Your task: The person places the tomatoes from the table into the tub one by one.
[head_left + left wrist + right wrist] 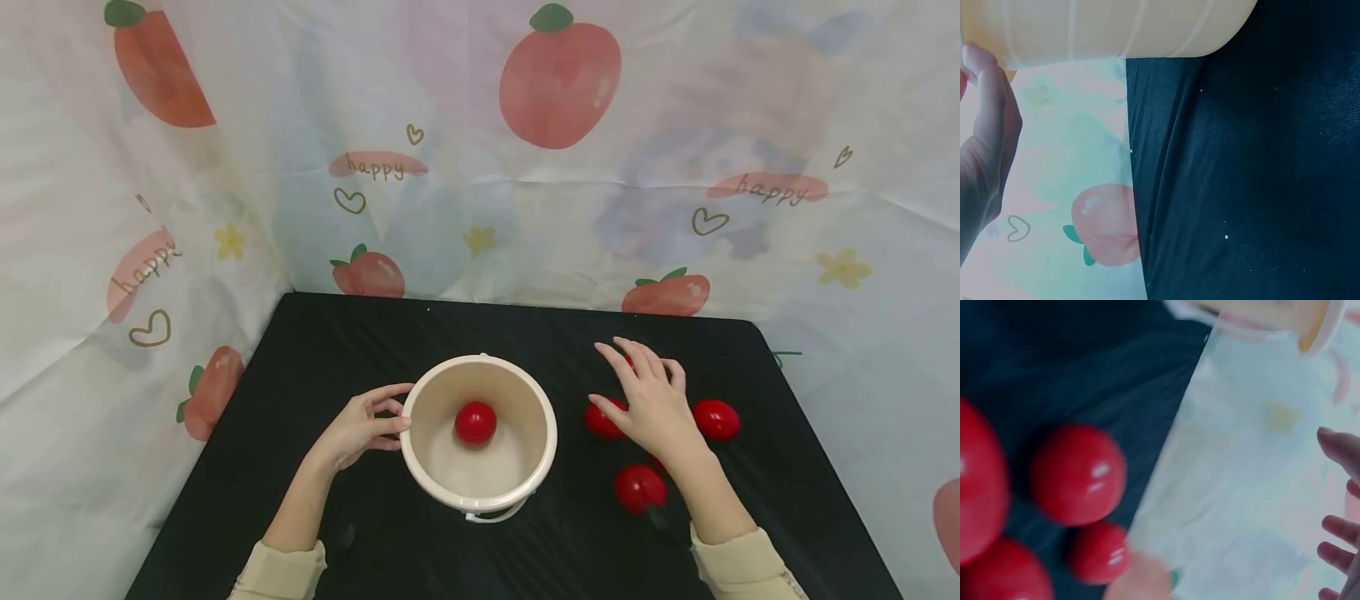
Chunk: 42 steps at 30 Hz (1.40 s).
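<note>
A cream bucket (480, 504) stands on the black table, its mouth facing up. One red ball (476, 423) lies inside, on the bucket's bottom. My left hand (367, 427) grips the bucket's rim at its left side, thumb and fingertips at the edge. To the right of the bucket, my right hand (654, 404) hovers above several glossy red balls with its fingers spread, holding nothing. Around that hand lie a ball (604, 419) under the thumb, another ball (717, 420) to the right and one ball (639, 488) nearer me. Others are partly hidden by the hand.
The black-covered table (360, 325) has its back edge against a printed white curtain (480, 208), which also hangs along the left side. The bucket's handle (498, 515) hangs down at its near side.
</note>
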Tool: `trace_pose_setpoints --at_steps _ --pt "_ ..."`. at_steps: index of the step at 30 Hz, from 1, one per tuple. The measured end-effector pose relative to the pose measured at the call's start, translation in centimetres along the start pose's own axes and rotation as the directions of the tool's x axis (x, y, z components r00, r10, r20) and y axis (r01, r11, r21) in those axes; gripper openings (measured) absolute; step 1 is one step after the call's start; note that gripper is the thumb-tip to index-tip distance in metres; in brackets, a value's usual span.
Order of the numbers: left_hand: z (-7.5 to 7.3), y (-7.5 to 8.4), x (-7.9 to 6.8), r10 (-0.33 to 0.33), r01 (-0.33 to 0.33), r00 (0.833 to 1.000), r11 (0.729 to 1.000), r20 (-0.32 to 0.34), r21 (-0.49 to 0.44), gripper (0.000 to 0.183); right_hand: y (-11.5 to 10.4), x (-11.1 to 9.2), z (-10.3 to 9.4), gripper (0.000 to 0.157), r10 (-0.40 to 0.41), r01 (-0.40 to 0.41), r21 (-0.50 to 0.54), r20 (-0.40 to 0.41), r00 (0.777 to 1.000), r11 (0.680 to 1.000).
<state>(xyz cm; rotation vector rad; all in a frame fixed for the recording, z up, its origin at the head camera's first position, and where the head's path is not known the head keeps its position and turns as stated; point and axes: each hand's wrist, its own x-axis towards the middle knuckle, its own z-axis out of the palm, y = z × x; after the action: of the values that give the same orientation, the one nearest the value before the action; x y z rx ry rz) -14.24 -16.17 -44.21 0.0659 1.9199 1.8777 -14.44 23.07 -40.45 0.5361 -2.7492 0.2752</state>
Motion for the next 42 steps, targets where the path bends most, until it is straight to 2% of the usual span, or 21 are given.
trace_pose_setpoints --at_steps 3,7,13,19,30,42 --pt "0.0 0.0 0.0 0.0 0.0 1.0 1.0 0.0 0.002 0.058 1.3 -2.0 0.7 0.077 0.083 -0.083 0.015 0.014 0.996 0.996" --pt "0.0 0.0 0.0 0.005 -0.005 1.0 1.0 0.001 0.005 0.058 2.1 -4.9 2.1 0.078 0.146 -0.147 0.03 0.025 0.989 0.989" --pt "0.0 0.0 0.0 0.006 -0.006 1.0 1.0 -0.001 -0.006 0.058 2.2 -8.7 3.7 0.08 0.241 -0.246 0.04 0.094 0.966 0.969" --pt "0.0 0.0 0.0 0.008 -0.008 1.0 1.0 -0.004 -0.009 0.059 2.1 -11.1 4.2 0.08 0.299 -0.303 0.003 0.155 0.942 0.953" --pt "0.0 -0.1 0.0 0.015 -0.015 1.0 1.0 0.003 -0.005 0.058 2.4 -13.4 5.5 0.083 0.363 -0.365 -0.044 0.272 0.891 0.93" --pt "0.0 0.0 0.0 0.005 -0.005 1.0 1.0 0.001 -0.007 0.057 2.9 -14.0 7.0 0.083 0.384 -0.382 -0.064 0.282 0.879 0.922"
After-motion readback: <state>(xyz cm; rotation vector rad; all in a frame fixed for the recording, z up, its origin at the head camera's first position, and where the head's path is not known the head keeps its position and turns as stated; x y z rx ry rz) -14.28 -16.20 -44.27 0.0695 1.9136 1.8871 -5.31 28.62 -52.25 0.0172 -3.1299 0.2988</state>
